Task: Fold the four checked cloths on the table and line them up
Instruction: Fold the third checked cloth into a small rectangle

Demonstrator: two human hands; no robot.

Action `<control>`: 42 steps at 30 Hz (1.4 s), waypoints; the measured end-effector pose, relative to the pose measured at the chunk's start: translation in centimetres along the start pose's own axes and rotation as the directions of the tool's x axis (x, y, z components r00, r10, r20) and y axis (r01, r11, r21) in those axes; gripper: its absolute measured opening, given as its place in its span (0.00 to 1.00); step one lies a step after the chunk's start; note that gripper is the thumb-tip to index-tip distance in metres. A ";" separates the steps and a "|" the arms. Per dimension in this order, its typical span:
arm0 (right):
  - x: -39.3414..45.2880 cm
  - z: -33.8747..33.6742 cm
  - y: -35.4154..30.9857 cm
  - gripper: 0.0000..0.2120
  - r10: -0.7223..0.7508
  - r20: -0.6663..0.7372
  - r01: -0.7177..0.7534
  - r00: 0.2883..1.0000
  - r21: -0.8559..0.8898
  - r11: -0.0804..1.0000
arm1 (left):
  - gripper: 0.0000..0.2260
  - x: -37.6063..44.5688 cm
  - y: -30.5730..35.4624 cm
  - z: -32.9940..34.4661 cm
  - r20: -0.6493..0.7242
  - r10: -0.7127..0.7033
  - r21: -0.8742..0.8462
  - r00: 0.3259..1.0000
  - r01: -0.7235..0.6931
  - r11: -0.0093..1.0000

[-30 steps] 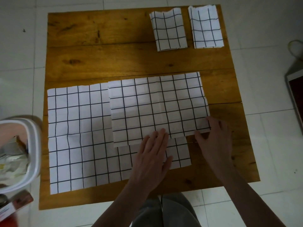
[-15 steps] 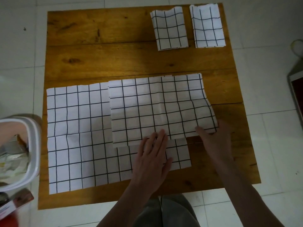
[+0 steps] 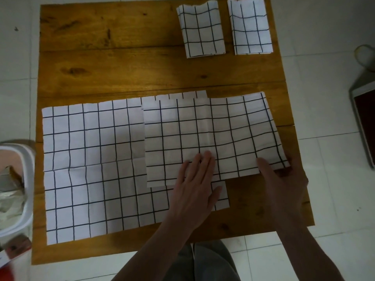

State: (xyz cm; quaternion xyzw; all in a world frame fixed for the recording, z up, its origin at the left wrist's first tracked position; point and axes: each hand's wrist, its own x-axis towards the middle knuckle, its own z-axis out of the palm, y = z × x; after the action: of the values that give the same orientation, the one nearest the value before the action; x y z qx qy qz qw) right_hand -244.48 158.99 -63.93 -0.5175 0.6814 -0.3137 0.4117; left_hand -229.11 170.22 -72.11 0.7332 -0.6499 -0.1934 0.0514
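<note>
So, near right corner of half-folded white black-checked cloth (image 3: 211, 134) now lifted, pinched by right hand (image 3: 284, 179); left hand (image 3: 194, 185) pressed flat, fingers straight, on near edge. Next fold likely started; two folded cloths (image 3: 203, 29) lined up far side.

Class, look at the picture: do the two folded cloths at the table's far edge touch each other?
No: bare wood shows between the left folded cloth and the right folded cloth.

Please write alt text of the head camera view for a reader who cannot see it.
Left hand presses flat on a half-folded checked cloth while the right hand grips its near right corner. It overlaps an unfolded cloth on a wooden table; two folded cloths lie at the far edge.
</note>
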 end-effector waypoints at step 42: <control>-7.0 14.0 3.6 0.25 -0.573 0.698 0.897 0.430 -0.260 0.357 | 0.23 -5.5 -8.4 -3.0 -0.375 -0.366 -0.346 0.852 0.238 0.908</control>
State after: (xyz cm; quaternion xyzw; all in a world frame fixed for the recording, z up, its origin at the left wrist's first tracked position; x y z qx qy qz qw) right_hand -232.79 166.71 -71.90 -0.9361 0.2861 -0.0901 0.1839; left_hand -220.73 176.29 -70.93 0.8359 -0.4626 -0.1241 0.2682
